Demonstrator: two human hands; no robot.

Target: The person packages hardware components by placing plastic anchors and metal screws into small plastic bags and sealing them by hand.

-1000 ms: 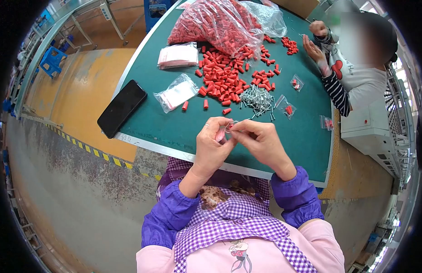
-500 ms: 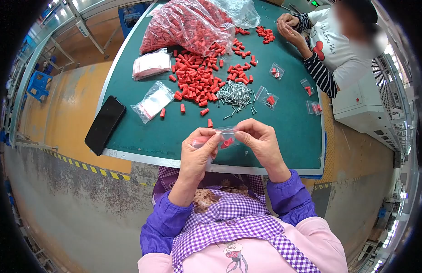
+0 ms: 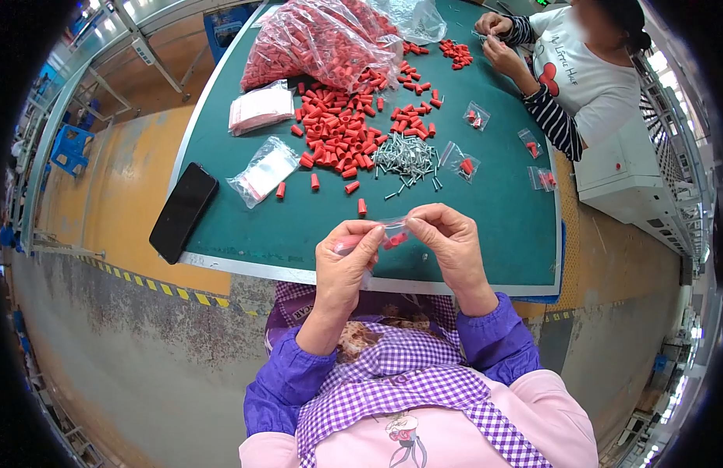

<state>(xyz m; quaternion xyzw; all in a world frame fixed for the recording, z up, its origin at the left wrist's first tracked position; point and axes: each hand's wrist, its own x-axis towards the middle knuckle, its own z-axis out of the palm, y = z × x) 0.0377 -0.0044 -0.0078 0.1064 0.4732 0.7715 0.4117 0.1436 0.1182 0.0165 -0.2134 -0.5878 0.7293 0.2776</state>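
Between my two hands is a small clear zip bag [image 3: 396,237] with red plastic pieces inside, just above the table's near edge. My left hand [image 3: 347,259] pinches the bag's upper left corner between thumb and finger. A folded wad of clear, red-edged plastic [image 3: 346,246] is also tucked in that hand. My right hand [image 3: 452,243] pinches the upper right corner, and the bag's top edge is stretched between the thumbs. A red tapered cap [image 3: 362,207] stands on the table just beyond the bag. Whether screws are in the bag, I cannot tell.
Beyond lie loose red caps [image 3: 338,132], a pile of screws [image 3: 406,158] and a large bag of caps [image 3: 314,47]. Flat bags [image 3: 266,170] and a phone [image 3: 183,212] are left. Filled bags [image 3: 460,162] lie right, near a co-worker's hands [image 3: 498,43].
The zip bag's top edge looks straighter between my fingers, and both hands keep their pinch. The co-worker's hands have moved apart slightly. My view has shifted a little.
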